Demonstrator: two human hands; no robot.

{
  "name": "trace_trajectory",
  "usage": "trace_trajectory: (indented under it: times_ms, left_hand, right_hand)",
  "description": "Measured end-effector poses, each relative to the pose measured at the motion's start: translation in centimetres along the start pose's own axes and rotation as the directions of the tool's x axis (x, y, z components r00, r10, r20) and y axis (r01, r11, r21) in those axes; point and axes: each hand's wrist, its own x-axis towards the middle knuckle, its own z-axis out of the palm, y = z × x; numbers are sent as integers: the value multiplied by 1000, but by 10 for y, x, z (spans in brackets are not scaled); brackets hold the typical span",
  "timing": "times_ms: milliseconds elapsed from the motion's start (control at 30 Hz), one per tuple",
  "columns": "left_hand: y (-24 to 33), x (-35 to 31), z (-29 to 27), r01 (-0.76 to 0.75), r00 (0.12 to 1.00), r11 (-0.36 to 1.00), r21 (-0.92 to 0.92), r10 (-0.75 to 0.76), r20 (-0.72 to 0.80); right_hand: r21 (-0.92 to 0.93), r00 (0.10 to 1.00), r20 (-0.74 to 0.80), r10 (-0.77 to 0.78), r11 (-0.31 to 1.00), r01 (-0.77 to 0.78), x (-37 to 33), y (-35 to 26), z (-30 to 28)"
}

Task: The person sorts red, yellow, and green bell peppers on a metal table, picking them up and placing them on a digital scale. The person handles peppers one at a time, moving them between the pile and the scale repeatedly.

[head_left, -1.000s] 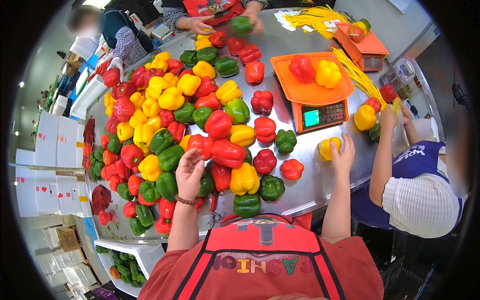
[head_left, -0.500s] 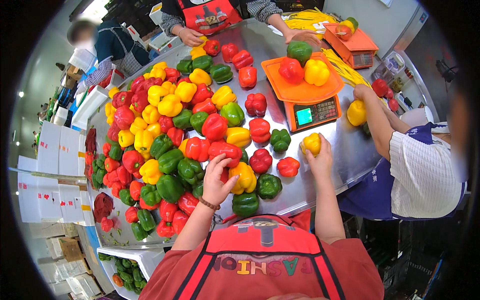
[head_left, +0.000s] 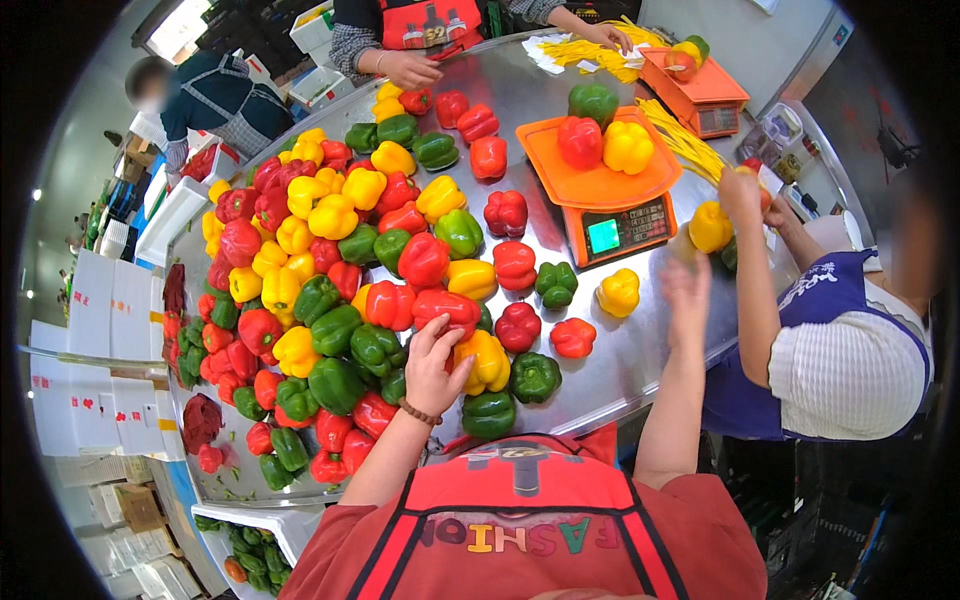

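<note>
My left hand (head_left: pixel 436 362) rests on a red bell pepper (head_left: pixel 446 309) beside a yellow bell pepper (head_left: pixel 486 364), its fingers slightly apart and lifting neither. Smeared by motion, my right hand (head_left: pixel 688 305) hangs over the table just below the scale's right corner, fingers stretched out and nothing visible in it. A small yellow bell pepper (head_left: pixel 619 292) lies on the metal tabletop left of that hand. On the orange scale (head_left: pixel 560 180) sit a green pepper (head_left: pixel 594 103), a red pepper (head_left: pixel 580 142) and a yellow pepper (head_left: pixel 629 148).
A large pile of mixed peppers (head_left: pixel 300 250) covers the table's left. To the right, a co-worker's hands (head_left: pixel 742 195) hold a pepper near yellow strips (head_left: pixel 680 135). Another co-worker's hand (head_left: pixel 410 70) is across the table. A second orange scale (head_left: pixel 690 95) stands behind.
My right hand has let go of the small yellow pepper and moved up and right. My left hand stays on the peppers. The co-worker on the right has raised their hands.
</note>
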Motion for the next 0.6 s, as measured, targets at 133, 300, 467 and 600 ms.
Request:
trace_trajectory:
  times_ms: [133,300,467,600]
  left_hand:
    - [-3,0,1,-13,999,1000,3,13,-31]
    - [-2,3,4,-30,998,1000,-5,29,-57]
    - [-4,0,4,-24,998,999,-23,23,-50]
    - [-4,0,5,-35,998,999,-10,35,-53]
  right_hand:
    - [503,939,-51,-339,804,318,4,-51,4]
    - [-349,885,240,-400,815,463,7,-13,57]
    - [-873,860,386,-335,167,457,-2,48,79]
    - [-847,856,350,-381,262,463,5,56,77]
